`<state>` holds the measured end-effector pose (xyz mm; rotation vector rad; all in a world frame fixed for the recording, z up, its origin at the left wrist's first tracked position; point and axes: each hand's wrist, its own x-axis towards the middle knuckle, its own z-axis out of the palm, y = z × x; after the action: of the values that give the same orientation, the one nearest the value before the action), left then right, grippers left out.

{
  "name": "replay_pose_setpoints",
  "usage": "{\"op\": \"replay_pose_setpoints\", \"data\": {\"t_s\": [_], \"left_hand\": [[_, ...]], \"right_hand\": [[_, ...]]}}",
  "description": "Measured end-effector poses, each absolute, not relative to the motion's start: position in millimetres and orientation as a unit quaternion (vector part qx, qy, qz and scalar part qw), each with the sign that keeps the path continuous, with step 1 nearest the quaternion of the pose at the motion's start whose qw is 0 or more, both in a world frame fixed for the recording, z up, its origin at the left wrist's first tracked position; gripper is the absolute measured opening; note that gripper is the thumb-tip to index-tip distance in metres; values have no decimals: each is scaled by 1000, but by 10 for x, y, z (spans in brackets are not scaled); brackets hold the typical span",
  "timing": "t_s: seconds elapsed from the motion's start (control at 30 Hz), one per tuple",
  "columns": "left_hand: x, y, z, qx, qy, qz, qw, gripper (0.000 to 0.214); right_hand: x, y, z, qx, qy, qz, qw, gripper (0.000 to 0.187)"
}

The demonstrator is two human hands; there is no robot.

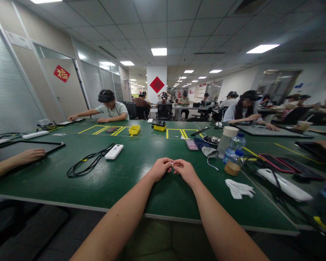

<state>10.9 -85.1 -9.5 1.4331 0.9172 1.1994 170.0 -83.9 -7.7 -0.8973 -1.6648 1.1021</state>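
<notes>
My left hand (162,169) and my right hand (183,171) meet over the green table (136,188), fingertips pinched together. Between them shows a small shiny metal piece (172,164), too small for me to name. Both hands' fingers close on it. Left of my hands lies a white power bank (114,151) beside a coiled black cable (91,161). A crumpled white glove (239,189) rests on the table to the right.
Bottles (234,162), a white cylinder (227,141) and a metal bowl (211,140) stand at the right. Yellow trays (134,129) sit farther back. Another person's hand (34,155) rests on a dark board at left; co-workers sit across the table.
</notes>
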Motion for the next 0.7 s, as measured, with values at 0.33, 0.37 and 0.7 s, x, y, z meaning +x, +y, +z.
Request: {"op": "replay_pose_setpoints", "data": {"t_s": [0.33,0.37,0.7], "left_hand": [[68,-881,-55,623,377,463,506,27],[69,-883,-53,622,376,462,509,27],[48,-897,-36,636,372,449,505,30]], "right_hand": [[1737,-826,-85,-373,-683,456,432,25],[1740,-823,-88,-373,-683,456,430,25],[1758,-817,-96,-371,-691,446,430,26]]}}
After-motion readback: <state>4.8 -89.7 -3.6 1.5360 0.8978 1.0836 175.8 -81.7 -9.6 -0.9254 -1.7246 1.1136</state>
